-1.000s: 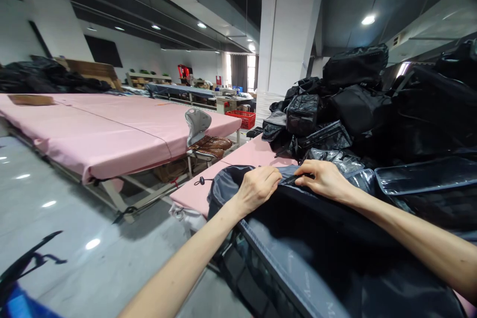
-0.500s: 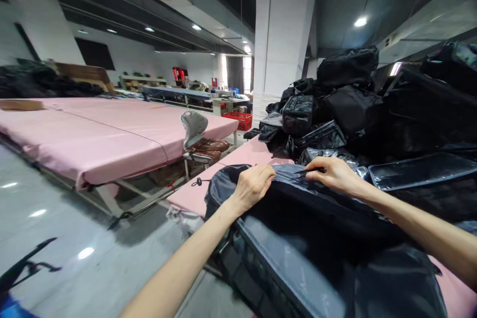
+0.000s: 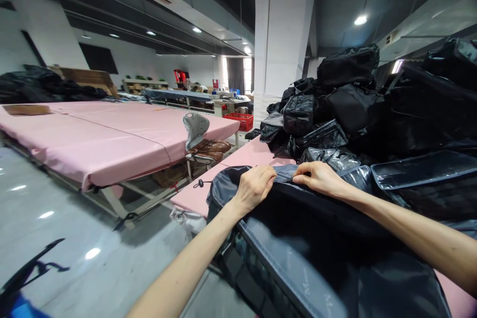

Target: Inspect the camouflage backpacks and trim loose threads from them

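A large black bag (image 3: 320, 238) with a grey lining lies open before me on a pink-covered table (image 3: 190, 198). My left hand (image 3: 255, 186) is closed on the bag's far rim, knuckles up. Just right of it, my right hand (image 3: 316, 177) pinches the same rim between thumb and fingers, close to a dark strip along the edge. A short gap separates the two hands. The fingertips of my left hand are partly hidden by the fabric. A black cord with a toggle (image 3: 201, 183) lies on the table left of the bag.
Black bags (image 3: 350, 109) are piled high at the right, behind my right arm. A grey chair (image 3: 196, 131) stands between this table and a long pink table (image 3: 122, 134) at the left. Farther back are a white pillar (image 3: 279, 35) and a red crate (image 3: 240, 121).
My right hand has moved left along the rim, nearer to my left hand. My left hand keeps its hold. The view has shifted slightly.
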A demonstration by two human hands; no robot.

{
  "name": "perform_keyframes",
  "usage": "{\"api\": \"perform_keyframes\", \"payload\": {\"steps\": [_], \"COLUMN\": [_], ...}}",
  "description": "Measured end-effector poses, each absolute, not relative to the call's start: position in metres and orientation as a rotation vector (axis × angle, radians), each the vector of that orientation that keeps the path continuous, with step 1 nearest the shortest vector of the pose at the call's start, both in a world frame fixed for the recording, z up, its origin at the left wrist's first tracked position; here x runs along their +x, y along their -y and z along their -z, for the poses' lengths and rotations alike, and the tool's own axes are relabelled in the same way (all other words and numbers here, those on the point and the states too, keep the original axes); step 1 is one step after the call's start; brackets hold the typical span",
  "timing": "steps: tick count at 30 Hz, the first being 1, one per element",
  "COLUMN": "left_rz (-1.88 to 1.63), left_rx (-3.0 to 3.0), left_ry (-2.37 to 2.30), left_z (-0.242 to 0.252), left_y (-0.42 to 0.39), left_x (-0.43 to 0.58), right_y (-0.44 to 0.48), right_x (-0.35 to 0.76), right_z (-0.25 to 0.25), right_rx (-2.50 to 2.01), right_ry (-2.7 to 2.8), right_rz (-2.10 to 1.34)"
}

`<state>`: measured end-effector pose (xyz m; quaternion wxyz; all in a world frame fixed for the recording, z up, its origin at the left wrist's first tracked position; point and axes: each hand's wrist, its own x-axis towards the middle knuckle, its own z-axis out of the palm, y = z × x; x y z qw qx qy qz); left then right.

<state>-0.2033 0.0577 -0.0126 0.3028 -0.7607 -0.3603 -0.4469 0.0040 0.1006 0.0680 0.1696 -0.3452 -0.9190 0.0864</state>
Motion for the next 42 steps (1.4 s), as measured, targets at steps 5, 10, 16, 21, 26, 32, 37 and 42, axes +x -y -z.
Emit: {"api": "perform_keyframes", "payload": {"steps": [5,10,16,21,26,32,37,42], "left_rz": [1.202,1.218,1.237,1.227,0.859,0.985,0.889,-0.005], "left_rx": [-2.012,-2.006,-2.072,-2.120,-2.378,-2.477,-2.903,-3.161], "left_ry": [0.976,1.050,1.217,1.330,1.599,2.226,2.006,1.553], "left_z": [0.013,0.014,0.007,-0.019,-0.014,0.012,0.006,-0.011], "left_y": [-0.059,-0.058,-0.062,-0.055,-0.029,-0.045,-0.042,0.006], "left_x": [-0.204,-0.202,-0.207,-0.175,-0.093,-0.035,0.017,0.002], "right_y": [-0.099,-0.101,-0.093,-0.075,-0.088,-0.098,-0.087,-0.081], "right_x": [0.002,0.002,0.057,0.108,0.111,0.109,0.106,0.114], "right_z": [-0.066,-0.068,-0.084,-0.072,-0.067,-0.068,-0.067,-0.064], "right_rx": [-1.010,-0.940,-1.000,-1.257,-1.254,-1.204,-1.222,-1.266], "right_ry": [2.578,2.581,2.554,2.585,2.458,2.435,2.460,2.467], "right_rz": [-0.254,-0.223,-0.098,0.109,-0.375,-0.405,-0.257,-0.076]}}
